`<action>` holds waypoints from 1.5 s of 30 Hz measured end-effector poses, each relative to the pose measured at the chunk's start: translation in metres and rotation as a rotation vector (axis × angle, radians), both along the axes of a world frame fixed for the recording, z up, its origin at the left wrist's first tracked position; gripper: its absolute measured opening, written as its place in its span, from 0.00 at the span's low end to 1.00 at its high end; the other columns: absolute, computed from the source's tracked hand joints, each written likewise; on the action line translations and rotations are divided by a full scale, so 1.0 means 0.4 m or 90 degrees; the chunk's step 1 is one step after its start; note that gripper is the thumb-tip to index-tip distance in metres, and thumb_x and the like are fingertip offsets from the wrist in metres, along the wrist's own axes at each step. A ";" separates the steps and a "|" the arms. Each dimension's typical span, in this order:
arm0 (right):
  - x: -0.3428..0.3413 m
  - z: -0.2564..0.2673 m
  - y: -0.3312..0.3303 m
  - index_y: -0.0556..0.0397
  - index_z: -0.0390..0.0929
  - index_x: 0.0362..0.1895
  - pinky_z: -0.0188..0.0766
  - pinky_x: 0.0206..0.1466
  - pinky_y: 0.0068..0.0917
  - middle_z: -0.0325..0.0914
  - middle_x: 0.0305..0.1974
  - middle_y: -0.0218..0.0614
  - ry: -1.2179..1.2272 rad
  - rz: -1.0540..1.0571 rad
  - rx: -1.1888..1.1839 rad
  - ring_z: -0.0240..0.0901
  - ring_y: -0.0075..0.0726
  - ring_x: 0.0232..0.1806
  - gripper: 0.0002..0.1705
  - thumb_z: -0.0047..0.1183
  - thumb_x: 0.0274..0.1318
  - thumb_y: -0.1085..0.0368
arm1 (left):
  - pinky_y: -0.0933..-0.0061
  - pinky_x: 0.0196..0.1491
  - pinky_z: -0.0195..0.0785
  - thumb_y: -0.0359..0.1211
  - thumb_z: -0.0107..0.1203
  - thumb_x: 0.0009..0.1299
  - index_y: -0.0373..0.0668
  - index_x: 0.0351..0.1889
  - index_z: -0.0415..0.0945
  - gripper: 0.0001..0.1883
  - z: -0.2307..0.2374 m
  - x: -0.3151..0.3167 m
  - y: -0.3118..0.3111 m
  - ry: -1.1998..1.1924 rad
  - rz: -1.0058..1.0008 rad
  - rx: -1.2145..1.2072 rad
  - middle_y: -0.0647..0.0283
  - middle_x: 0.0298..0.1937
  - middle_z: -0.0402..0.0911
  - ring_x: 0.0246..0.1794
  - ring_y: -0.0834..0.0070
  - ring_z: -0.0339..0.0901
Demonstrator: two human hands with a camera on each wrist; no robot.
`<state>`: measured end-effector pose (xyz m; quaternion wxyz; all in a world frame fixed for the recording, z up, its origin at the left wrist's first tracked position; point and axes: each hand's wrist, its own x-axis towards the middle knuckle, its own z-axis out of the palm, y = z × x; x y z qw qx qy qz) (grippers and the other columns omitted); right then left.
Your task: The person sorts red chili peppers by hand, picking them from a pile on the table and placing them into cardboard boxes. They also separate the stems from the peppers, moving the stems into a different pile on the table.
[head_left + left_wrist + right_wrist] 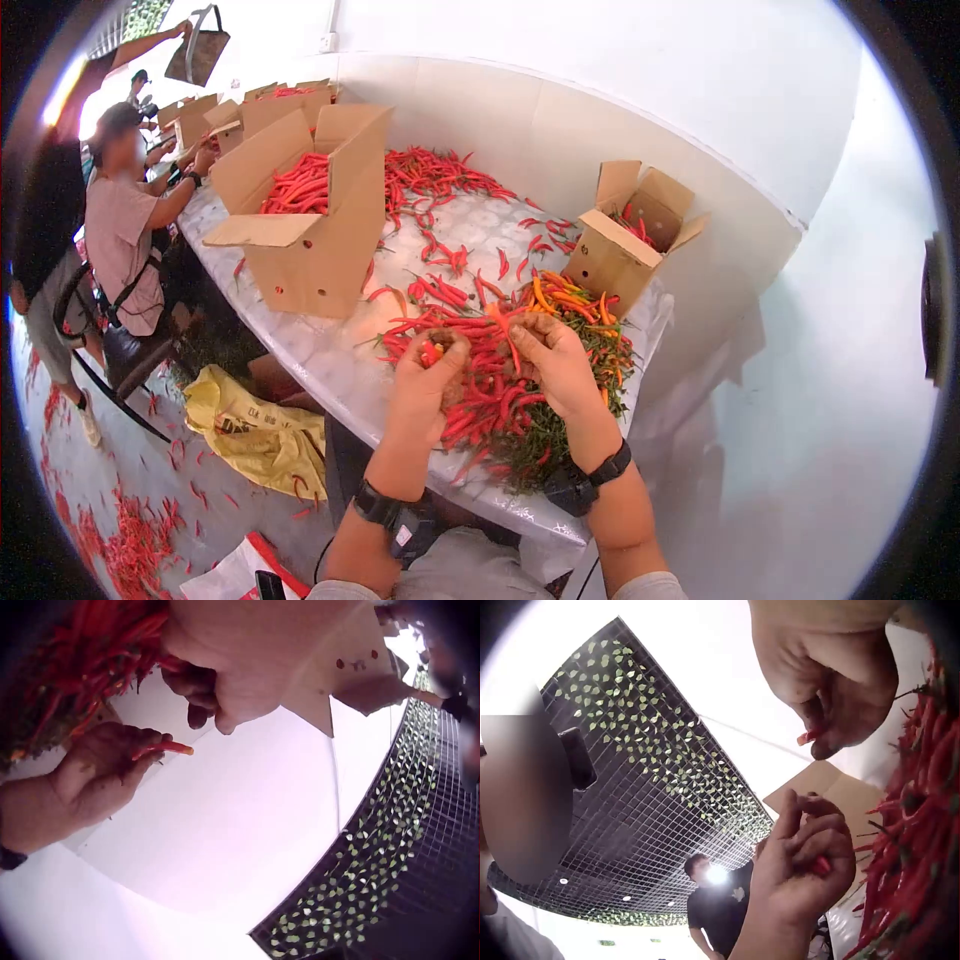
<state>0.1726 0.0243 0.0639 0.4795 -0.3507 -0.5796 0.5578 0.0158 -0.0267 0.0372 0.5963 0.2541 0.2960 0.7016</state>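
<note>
Red chillies lie heaped at the near end of the table, directly under both hands, presumably so that each pod needs only a short reach. The right hand pinches a single chilli between thumb and fingers, the tips closed on it; its orange end juts out past them, perhaps to leave that end free. The left hand is curled, with a red piece tucked between fingers and palm; how many pieces it holds I cannot tell. Tucking it there likely frees the thumb and index finger. The two hands are near each other but apart, over the heap. Orange chillies and green stalks lie against the red ones on the right. A large carton and a smaller carton stand beyond, flaps spread, probably to leave their mouths clear.
</note>
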 end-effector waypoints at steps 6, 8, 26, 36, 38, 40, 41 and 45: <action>-0.026 -0.020 -0.004 0.60 0.73 0.42 0.70 0.38 0.23 0.77 0.31 0.33 -0.134 -0.004 0.113 0.73 0.26 0.32 0.13 0.53 0.55 0.66 | 0.88 0.19 0.54 0.30 0.57 0.64 0.40 0.41 0.73 0.09 0.012 0.020 0.031 0.086 0.030 0.050 0.74 0.25 0.71 0.19 0.91 0.64; -0.014 -0.030 0.010 0.59 0.75 0.40 0.70 0.39 0.26 0.78 0.31 0.36 -0.243 -0.047 0.208 0.75 0.30 0.33 0.12 0.55 0.52 0.66 | 0.87 0.18 0.53 0.32 0.56 0.65 0.41 0.40 0.73 0.08 0.019 0.008 0.040 0.091 0.038 0.042 0.74 0.23 0.70 0.18 0.91 0.64; 0.048 -0.038 0.020 0.54 0.78 0.30 0.69 0.41 0.41 0.75 0.30 0.45 -0.752 -0.235 0.462 0.73 0.49 0.37 0.09 0.58 0.42 0.64 | 0.83 0.14 0.55 0.36 0.47 0.71 0.46 0.37 0.67 0.06 -0.095 -0.111 -0.011 0.096 0.104 -0.093 0.70 0.24 0.71 0.16 0.84 0.65; -0.136 0.009 -0.093 0.54 0.78 0.24 0.71 0.36 0.42 0.76 0.27 0.45 -0.684 -0.002 0.504 0.74 0.50 0.33 0.15 0.55 0.46 0.54 | 0.86 0.13 0.49 0.39 0.43 0.73 0.45 0.33 0.67 0.10 -0.123 -0.160 0.045 -0.261 -0.118 0.039 0.72 0.21 0.63 0.13 0.86 0.55; -0.176 -0.006 -0.095 0.54 0.78 0.23 0.71 0.36 0.42 0.76 0.27 0.46 -0.822 0.027 0.453 0.75 0.50 0.32 0.16 0.55 0.44 0.53 | 0.87 0.13 0.48 0.39 0.40 0.74 0.44 0.36 0.67 0.10 -0.148 -0.174 0.048 -0.315 -0.156 0.090 0.72 0.21 0.62 0.14 0.87 0.56; -0.189 -0.024 -0.087 0.54 0.79 0.22 0.71 0.35 0.42 0.76 0.25 0.45 -0.874 0.020 0.443 0.75 0.50 0.31 0.17 0.56 0.44 0.52 | 0.88 0.13 0.48 0.39 0.39 0.75 0.44 0.38 0.67 0.11 -0.151 -0.177 0.040 -0.332 -0.155 0.086 0.72 0.22 0.61 0.15 0.87 0.56; -0.186 -0.036 -0.076 0.53 0.79 0.22 0.71 0.34 0.42 0.76 0.24 0.44 -0.855 -0.007 0.464 0.75 0.50 0.30 0.17 0.56 0.43 0.51 | 0.88 0.13 0.48 0.39 0.39 0.75 0.44 0.38 0.68 0.11 -0.146 -0.171 0.039 -0.319 -0.135 0.059 0.72 0.22 0.61 0.15 0.87 0.56; -0.142 -0.029 -0.036 0.54 0.81 0.25 0.71 0.34 0.40 0.77 0.25 0.44 -0.766 -0.039 0.365 0.75 0.48 0.29 0.17 0.56 0.44 0.52 | 0.89 0.14 0.50 0.39 0.40 0.74 0.45 0.38 0.68 0.09 -0.116 -0.151 0.024 -0.332 -0.074 0.022 0.73 0.22 0.59 0.16 0.87 0.56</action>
